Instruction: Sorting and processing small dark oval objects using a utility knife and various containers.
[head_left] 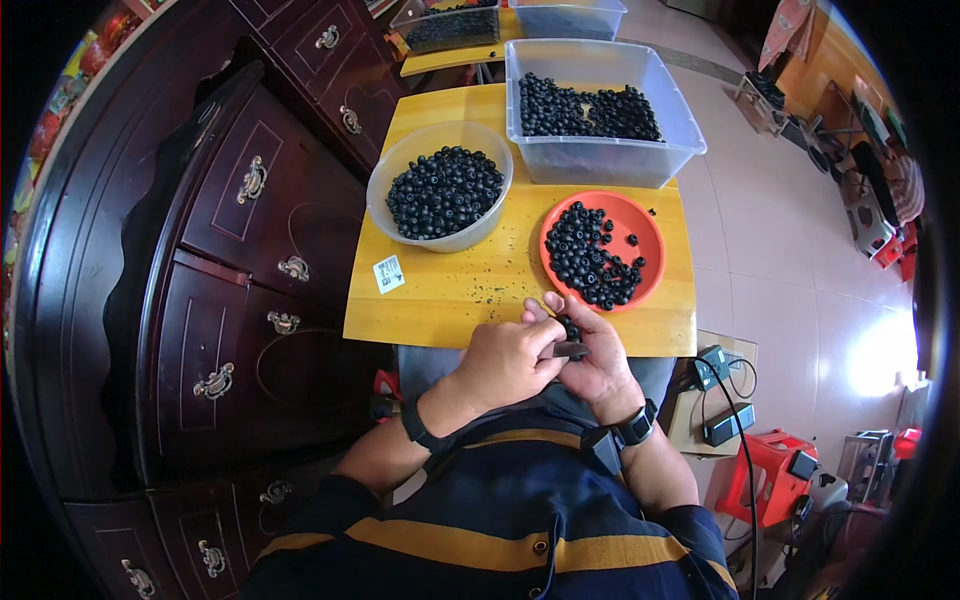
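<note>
Over the near edge of the yellow table, my two hands meet. My left hand point(508, 358) is closed round a dark, flat tool, perhaps a small blade point(571, 350), whose end sticks out toward the other palm. Palm up, my right hand point(597, 362) curls its fingers round a black round piece point(569, 328); the fingers partly hide it. Just beyond the hands, an orange-red plate point(655, 240) carries many small black round pieces point(580, 250), some with a visible hole.
A translucent round bowl point(380, 205) of the black pieces stands left on the yellow table point(420, 310), beside a white label point(388, 273). Behind the plate is a clear plastic bin point(600, 160) with more. Dark drawers point(230, 190) line the left; a red stool point(770, 475) stands right.
</note>
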